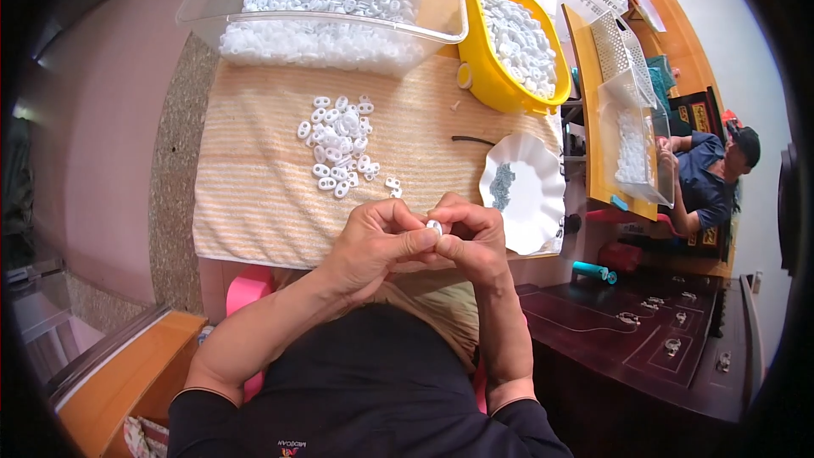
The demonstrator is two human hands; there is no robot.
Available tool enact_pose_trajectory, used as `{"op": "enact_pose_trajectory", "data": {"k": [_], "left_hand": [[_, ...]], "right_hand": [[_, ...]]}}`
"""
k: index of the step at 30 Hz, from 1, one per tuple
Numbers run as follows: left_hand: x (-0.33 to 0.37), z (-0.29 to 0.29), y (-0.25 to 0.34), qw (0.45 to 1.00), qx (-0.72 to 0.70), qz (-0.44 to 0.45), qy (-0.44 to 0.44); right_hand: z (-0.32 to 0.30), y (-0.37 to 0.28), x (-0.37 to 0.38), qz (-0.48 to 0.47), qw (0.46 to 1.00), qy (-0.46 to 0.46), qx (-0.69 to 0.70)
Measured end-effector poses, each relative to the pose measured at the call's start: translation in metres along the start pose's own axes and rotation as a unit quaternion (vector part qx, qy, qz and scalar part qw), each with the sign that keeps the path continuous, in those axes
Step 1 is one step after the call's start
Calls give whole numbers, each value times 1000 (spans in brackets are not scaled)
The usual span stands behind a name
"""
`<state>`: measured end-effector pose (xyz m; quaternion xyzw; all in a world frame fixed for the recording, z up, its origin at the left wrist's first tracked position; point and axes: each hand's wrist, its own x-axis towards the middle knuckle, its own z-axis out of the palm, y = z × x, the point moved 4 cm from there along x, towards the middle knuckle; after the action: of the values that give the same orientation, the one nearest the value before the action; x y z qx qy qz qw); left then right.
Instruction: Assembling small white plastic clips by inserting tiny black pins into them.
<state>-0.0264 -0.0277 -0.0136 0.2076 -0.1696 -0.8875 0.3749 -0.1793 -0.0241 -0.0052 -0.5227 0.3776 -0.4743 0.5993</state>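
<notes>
My left hand (381, 239) and my right hand (468, 233) meet above the near edge of the towel. Between their fingertips they pinch a small white oval plastic piece with holes (435, 226), which looks like a cord lock. Fingers partly cover it. Just beyond my left hand lies a loose heap of similar white two-holed pieces (341, 140), with a few strays (393, 186) nearer my fingers. Right of my right hand sits a white scalloped plate (538, 203) bearing a small pile of grey metal bits (503, 186), possibly springs.
A clear tub (318, 21) full of white pieces stands at the far side. Beside it is a yellow basket (475, 76) with more. A thin black strip (472, 139) lies on the striped towel (254, 161). Farther right, another person (712, 170) works by a clear bin (632, 148).
</notes>
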Motion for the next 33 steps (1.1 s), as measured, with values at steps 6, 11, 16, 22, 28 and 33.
{"op": "enact_pose_trajectory", "data": {"k": [6,11,16,22,28,33], "left_hand": [[3,-5,1,1000,14,-11,13],[2,-2,-1,999,2,-27,30],[1,-1,1,999,19,-8,41],[-1,6,-11,991,132,6,-11],[-10,23,-19,940,311,72,-121],[-19,33,-17,931,331,49,-145]], "right_hand": [[2,-5,3,55,998,-7,9],[-4,-15,5,43,997,55,-28],[-36,-71,29,-2,941,211,-266],[-81,-129,82,-167,796,293,-503],[-25,-72,62,-64,889,48,-450],[20,-30,44,38,892,-19,-450]]}}
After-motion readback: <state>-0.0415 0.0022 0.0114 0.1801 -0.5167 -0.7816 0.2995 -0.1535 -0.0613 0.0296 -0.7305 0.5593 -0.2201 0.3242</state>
